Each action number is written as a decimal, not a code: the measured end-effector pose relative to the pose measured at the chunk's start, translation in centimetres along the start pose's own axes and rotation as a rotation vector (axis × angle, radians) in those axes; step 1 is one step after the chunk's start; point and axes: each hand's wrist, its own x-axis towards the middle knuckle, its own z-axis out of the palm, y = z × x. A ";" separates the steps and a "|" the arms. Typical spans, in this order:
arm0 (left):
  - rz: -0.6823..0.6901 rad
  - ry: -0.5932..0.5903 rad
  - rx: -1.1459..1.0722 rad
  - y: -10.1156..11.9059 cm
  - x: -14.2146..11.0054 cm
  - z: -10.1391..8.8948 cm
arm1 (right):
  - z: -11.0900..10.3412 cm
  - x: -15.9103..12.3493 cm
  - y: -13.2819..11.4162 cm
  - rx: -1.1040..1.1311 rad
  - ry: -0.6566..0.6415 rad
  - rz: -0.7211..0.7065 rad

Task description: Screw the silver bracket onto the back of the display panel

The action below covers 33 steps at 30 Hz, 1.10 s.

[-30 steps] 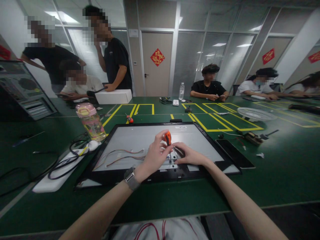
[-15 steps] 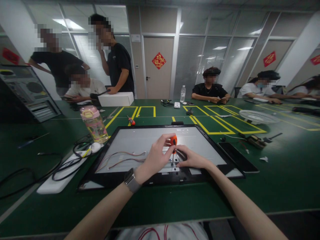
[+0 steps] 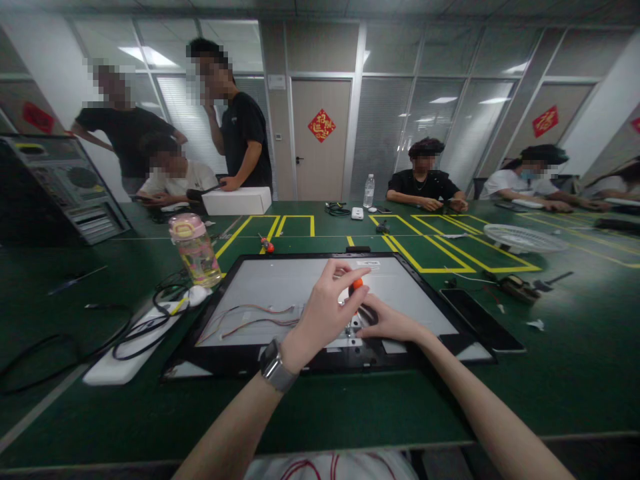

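Note:
A flat display panel (image 3: 280,280) lies back side up, with a black frame and a grey metal back. Over its middle my left hand (image 3: 323,310), wearing a watch, has its thumb and fingers around the orange handle of a screwdriver (image 3: 357,285); the index finger stretches out past the handle. The screwdriver stands nearly upright over a small metal bracket (image 3: 355,342) near the panel's front edge. My right hand (image 3: 393,320) is curled beside the shaft, its thumb low at the bracket. What its fingers grip is hidden. Thin cables (image 3: 250,320) lie on the panel at left.
Left of the panel are a white power strip (image 3: 113,367) with black cords and a pink-lidded bottle (image 3: 195,250). A phone (image 3: 483,320) lies at right. Beyond are a red-handled tool (image 3: 267,247) and an open computer case (image 3: 70,187). Several people are around the green table (image 3: 400,413).
My left hand has turned about the screwdriver handle, and its index finger has straightened over it. My right hand stays nearly in place. The whole view has shifted slightly.

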 end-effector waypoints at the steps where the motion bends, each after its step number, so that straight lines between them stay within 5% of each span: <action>1: 0.016 -0.026 -0.037 0.0 0.0 -0.1 | 0.0 0.0 0.1 -0.007 0.002 0.000; 4: 0.001 -0.064 -0.141 0.0 0.0 -0.3 | 0.1 0.1 0.4 -0.013 -0.001 -0.005; 8: -0.040 0.079 -0.070 -0.2 0.1 -0.4 | 0.0 0.0 0.4 -0.020 -0.005 -0.007; 14: -0.033 0.000 -0.136 -0.3 0.2 -0.3 | -0.2 0.0 -0.1 -0.029 -0.018 0.014; 19: -0.028 0.173 0.024 -0.6 -0.8 0.7 | -0.1 0.0 0.2 -0.015 -0.019 0.009; 24: 0.021 0.077 -0.040 -0.6 -0.9 0.9 | -0.1 0.0 0.3 -0.025 -0.014 0.016; 29: -0.113 0.177 -0.061 -1.0 -0.4 0.4 | -0.2 0.0 -0.3 -0.023 -0.024 0.018; 33: -0.105 0.051 -0.187 -1.5 -0.5 -0.3 | -0.4 -0.1 -1.0 -0.032 -0.028 0.041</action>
